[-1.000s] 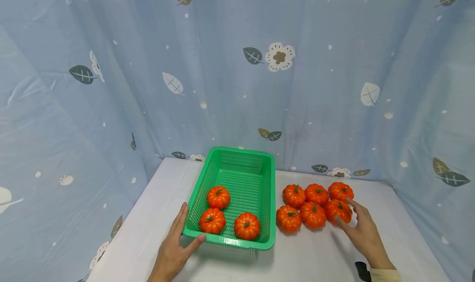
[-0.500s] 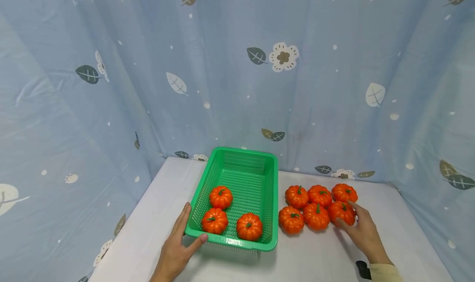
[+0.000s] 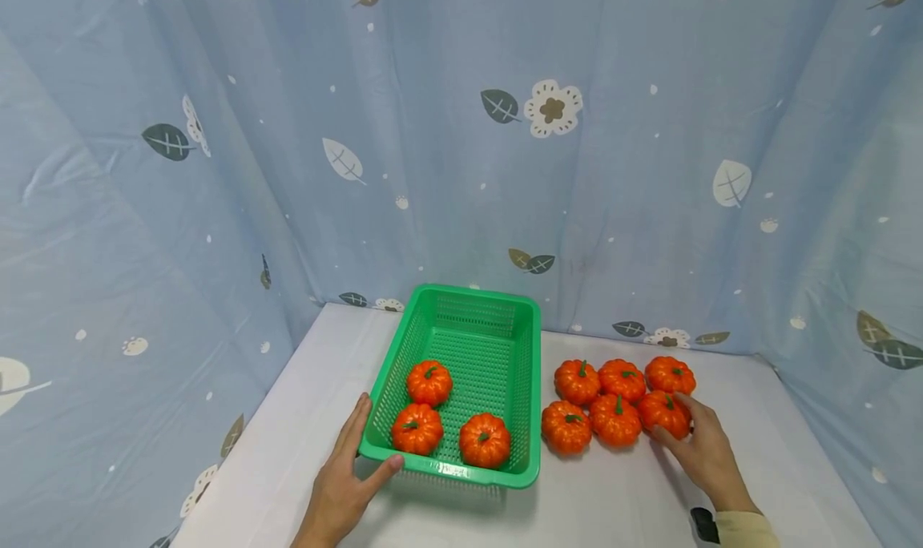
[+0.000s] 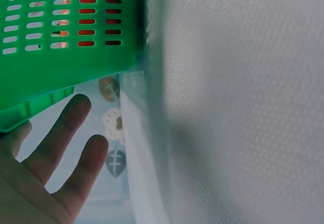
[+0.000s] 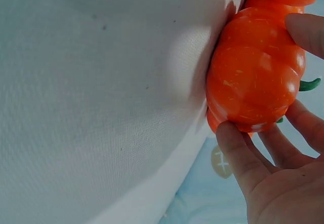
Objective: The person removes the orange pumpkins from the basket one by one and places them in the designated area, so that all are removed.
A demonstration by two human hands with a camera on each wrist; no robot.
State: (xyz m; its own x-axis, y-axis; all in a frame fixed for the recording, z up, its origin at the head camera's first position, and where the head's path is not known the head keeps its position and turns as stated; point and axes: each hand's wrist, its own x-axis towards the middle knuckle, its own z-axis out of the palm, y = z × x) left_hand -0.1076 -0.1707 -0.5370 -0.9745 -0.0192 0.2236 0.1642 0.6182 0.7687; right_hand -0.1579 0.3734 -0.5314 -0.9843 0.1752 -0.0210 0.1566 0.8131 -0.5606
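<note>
1. Six orange pumpkins (image 3: 615, 421) on white table (image 3: 598, 500), two rows, right of green basket (image 3: 472, 364).
2. Three more pumpkins (image 3: 417, 429) inside basket, near end.
3. Right hand (image 3: 708, 458), well right of basket: thumb and fingers curled round end pumpkin (image 3: 660, 414), near row; gripping, pumpkin down among neighbours.
4. Left hand (image 3: 339, 484), basket's near-left corner: fingers straight, spread, thumb at near rim.

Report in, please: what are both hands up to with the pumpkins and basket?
Left hand at near-left corner of green basket. Right hand gripping front-right pumpkin outside basket. Neighbouring pumpkins close by; nothing seen blocking above.
</note>
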